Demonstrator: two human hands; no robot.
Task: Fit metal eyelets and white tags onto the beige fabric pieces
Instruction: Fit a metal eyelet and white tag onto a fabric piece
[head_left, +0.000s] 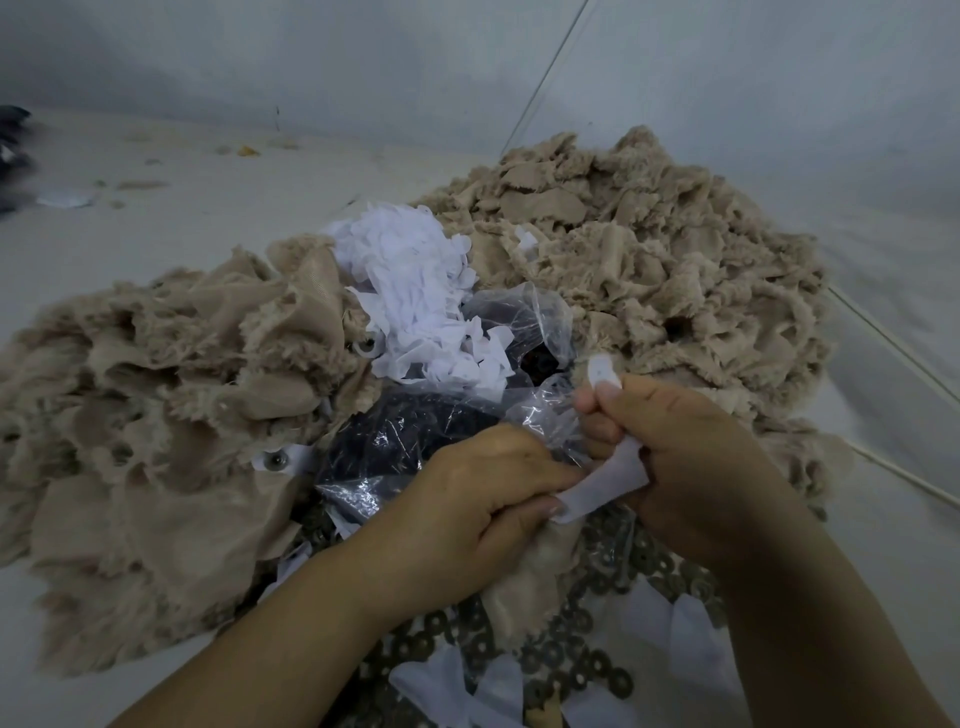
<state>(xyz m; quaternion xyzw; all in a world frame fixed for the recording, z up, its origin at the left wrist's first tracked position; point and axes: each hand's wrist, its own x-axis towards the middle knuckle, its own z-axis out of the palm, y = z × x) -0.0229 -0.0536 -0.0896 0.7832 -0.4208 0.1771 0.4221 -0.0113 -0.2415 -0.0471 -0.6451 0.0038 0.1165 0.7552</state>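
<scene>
My left hand (483, 499) and my right hand (670, 447) meet low in the middle. Together they pinch a white tag (602, 483) against a beige fabric piece (530, 582) that hangs below them. My right hand also holds a second small white tag (602, 371) upright between thumb and fingertip. Dark metal ring eyelets (571, 660) lie spread under my wrists. A heap of loose white tags (410, 291) sits in the middle behind the hands.
A large pile of beige fabric pieces (649, 260) rises at the back right. Another beige pile (156, 415) at the left shows pieces with eyelets (275, 460) fitted. A clear plastic bag of dark parts (415, 431) lies between them. A grey wall stands behind.
</scene>
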